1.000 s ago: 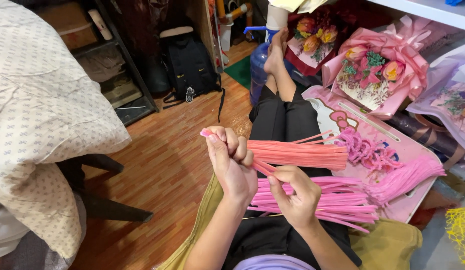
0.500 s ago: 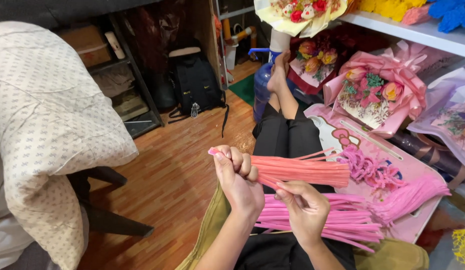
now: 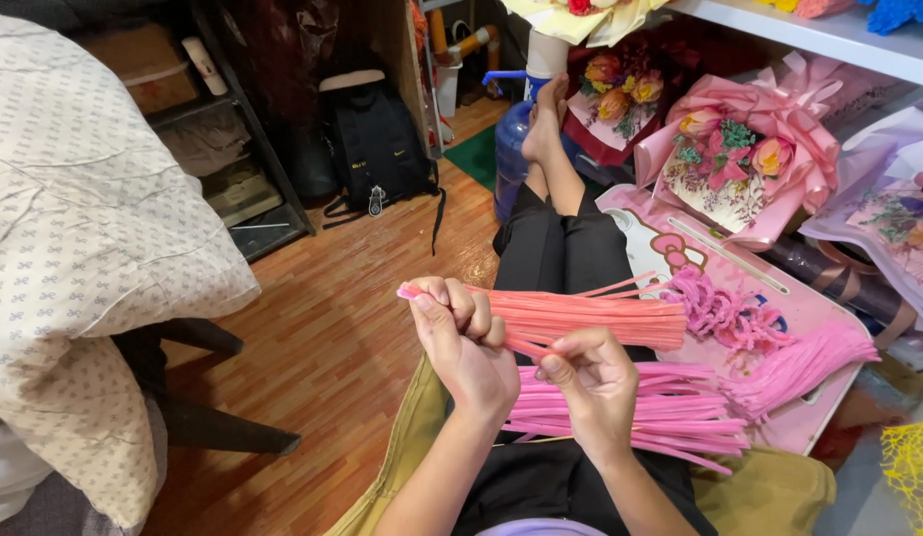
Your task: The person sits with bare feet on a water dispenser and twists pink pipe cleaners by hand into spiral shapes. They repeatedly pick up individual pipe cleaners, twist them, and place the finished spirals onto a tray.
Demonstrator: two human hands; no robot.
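Observation:
My left hand [image 3: 463, 335] is closed around one end of a bundle of salmon-pink pipe cleaners [image 3: 591, 316] that points to the right, above my lap. My right hand [image 3: 593, 382] pinches a strand at the bundle's underside, just below and right of the left hand. Under both hands a thicker heap of brighter pink pipe cleaners [image 3: 680, 407] lies across my black-trousered legs [image 3: 561, 248], its far ends fanning onto a pink tray [image 3: 779, 298]. Several small twisted pink pieces [image 3: 725, 313] rest on that tray.
Wrapped flower bouquets [image 3: 749, 159] lean along the right under a white shelf [image 3: 839, 35]. A blue water jug [image 3: 509, 149] stands by my foot, a black backpack [image 3: 377, 139] beyond it. A patterned cushion [image 3: 84, 258] fills the left, on a wood floor [image 3: 323, 347].
Both hands stay on the salmon bundle; the right hand's fingers have shifted slightly along its underside. The view has tilted up a little.

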